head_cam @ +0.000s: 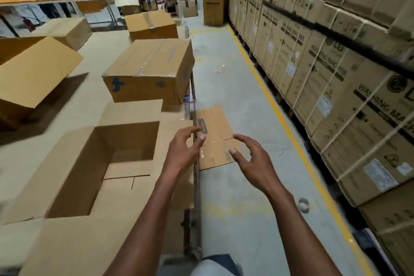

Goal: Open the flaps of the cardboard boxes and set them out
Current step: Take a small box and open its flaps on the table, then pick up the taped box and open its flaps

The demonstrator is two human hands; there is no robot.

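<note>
1. Nearest, an open cardboard box (100, 170) sits on the tabletop (94, 105), its plain brown flaps spread flat.
2. Left hand (182, 152) and right hand (253, 161) hover beside it, each grip loose-fingered, holding nothing.
3. Behind stands a taped box (150, 69).

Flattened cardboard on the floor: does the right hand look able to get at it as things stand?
Probably yes. The right hand hangs open above the flattened cardboard, which lies on the floor beside the table edge, nothing on it or between; how far down it must reach is unclear.

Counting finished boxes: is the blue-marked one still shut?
Shut. The blue-marked box has its top flaps flat and closed under clear tape.
</note>
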